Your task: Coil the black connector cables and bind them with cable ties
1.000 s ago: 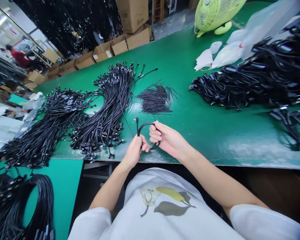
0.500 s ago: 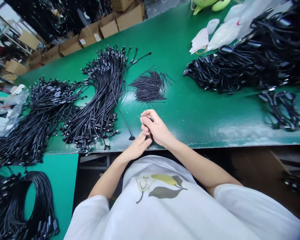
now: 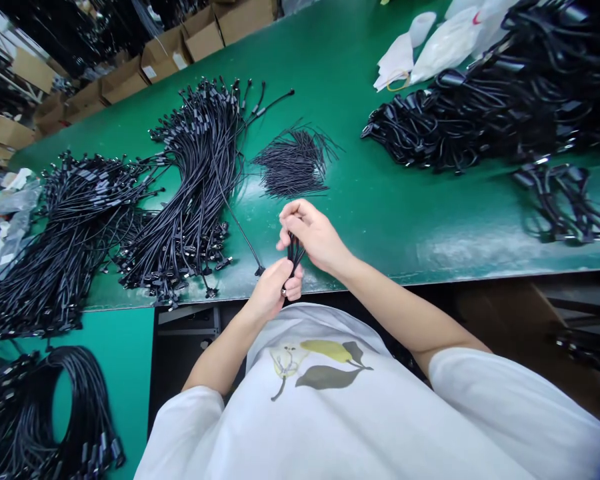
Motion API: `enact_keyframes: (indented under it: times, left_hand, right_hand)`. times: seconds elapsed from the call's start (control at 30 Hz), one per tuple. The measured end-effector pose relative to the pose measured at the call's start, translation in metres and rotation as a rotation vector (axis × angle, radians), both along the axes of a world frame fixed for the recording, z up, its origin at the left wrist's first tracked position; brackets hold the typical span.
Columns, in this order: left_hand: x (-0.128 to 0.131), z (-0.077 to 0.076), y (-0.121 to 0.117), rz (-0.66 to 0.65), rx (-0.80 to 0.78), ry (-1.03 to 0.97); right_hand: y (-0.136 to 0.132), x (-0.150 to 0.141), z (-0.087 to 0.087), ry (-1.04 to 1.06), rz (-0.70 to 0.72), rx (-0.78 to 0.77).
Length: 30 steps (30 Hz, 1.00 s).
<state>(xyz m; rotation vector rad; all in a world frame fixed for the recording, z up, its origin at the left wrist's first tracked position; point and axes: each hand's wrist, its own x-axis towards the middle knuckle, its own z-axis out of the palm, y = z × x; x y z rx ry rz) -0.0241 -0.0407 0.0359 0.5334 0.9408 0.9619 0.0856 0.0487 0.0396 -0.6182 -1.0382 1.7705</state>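
Observation:
Between my hands is a black cable (image 3: pixel 295 252), folded into a narrow bundle of loops over the table's front edge. My left hand (image 3: pixel 276 287) is closed around its lower part, and a small metal connector end shows near the fingers. At the upper end, my right hand (image 3: pixel 310 233) pinches the loops with curled fingers. Just beyond the hands lies a pile of thin black ties (image 3: pixel 295 165). To the left, a large bunch of straight cables (image 3: pixel 195 180) is spread out; one single cable (image 3: pixel 244 235) strays from it toward my left hand.
Another bunch of cables (image 3: pixel 65 233) lies farther left, with coiled cables (image 3: pixel 87 393) on a lower green surface. Bundled cables (image 3: pixel 445 123) heap up at right beside white bags (image 3: pixel 443 50). Cardboard boxes (image 3: pixel 163 57) line the far edge of the green table (image 3: pixel 350 87).
The wide cable loop has been folded into a tight bundle. My right hand came over to its top, while my left hand stayed low and closed on it. The camera view tilted downward.

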Motion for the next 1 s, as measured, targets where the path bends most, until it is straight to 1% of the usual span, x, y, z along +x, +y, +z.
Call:
enact_keyframes:
  times: [0.1, 0.17, 0.2, 0.27, 0.37, 0.4, 0.47, 0.5, 0.53, 0.57, 0.63, 0.67, 0.7, 0.77, 0.83, 0.9, 0.93, 1.0]
  left_hand:
    - [-0.006, -0.002, 0.000, 0.019, 0.003, -0.006]
    - [-0.006, -0.003, 0.001, -0.032, -0.008, -0.024]
    - [-0.005, -0.004, 0.001, -0.068, -0.017, -0.039]
    - [-0.001, -0.005, 0.002, -0.115, -0.035, -0.079]
    - [0.003, -0.009, 0.003, -0.083, -0.059, -0.140]
    - [0.001, -0.010, 0.003, -0.069, -0.071, -0.146]
    - [-0.007, -0.011, 0.002, -0.034, -0.081, -0.118]
    - [-0.014, -0.011, 0.001, 0.000, -0.073, -0.086]
    - [-0.022, -0.011, 0.000, 0.052, -0.054, -0.046]
    - [-0.031, -0.010, -0.002, 0.111, -0.030, -0.003]
    - [-0.047, -0.008, -0.007, 0.206, 0.011, 0.064]
    - [-0.052, -0.008, -0.009, 0.224, 0.019, 0.082]
    - [-0.055, -0.007, -0.012, 0.219, 0.019, 0.088]
    - [-0.055, -0.008, -0.015, 0.172, 0.011, 0.074]
    - [-0.048, -0.011, -0.018, 0.132, -0.001, 0.046]
    - [-0.039, -0.015, -0.019, 0.126, -0.015, 0.018]
    - [-0.035, -0.017, -0.020, 0.128, -0.021, 0.005]
    - [-0.029, -0.021, -0.021, 0.128, -0.028, -0.021]
  right_hand:
    - [0.003, 0.007, 0.001, 0.009, 0.084, -0.056]
    - [-0.001, 0.008, 0.004, -0.002, 0.155, -0.106]
    - [-0.005, 0.006, 0.005, -0.002, 0.165, -0.118]
    - [-0.012, -0.001, 0.006, 0.017, 0.126, -0.121]
    - [-0.015, -0.010, 0.004, 0.030, 0.033, -0.092]
    - [-0.013, -0.011, 0.001, 0.020, 0.028, -0.072]
    - [-0.005, -0.004, -0.007, -0.041, 0.072, 0.009]
    - [0.000, 0.004, -0.012, -0.109, 0.090, 0.079]
    - [0.005, 0.013, -0.018, -0.220, 0.088, 0.172]
    - [0.010, 0.022, -0.024, -0.373, 0.071, 0.280]
    - [0.016, 0.040, -0.035, -0.754, 0.050, 0.508]
    - [0.017, 0.047, -0.040, -0.944, 0.076, 0.612]
    - [0.016, 0.051, -0.044, -1.105, 0.134, 0.706]
    - [0.012, 0.051, -0.049, -1.310, 0.279, 0.847]
    - [0.008, 0.048, -0.050, -1.413, 0.366, 0.921]
    - [0.006, 0.044, -0.047, -1.421, 0.384, 0.914]
    - [0.004, 0.044, -0.045, -1.384, 0.374, 0.881]
    - [0.001, 0.044, -0.040, -1.233, 0.350, 0.770]
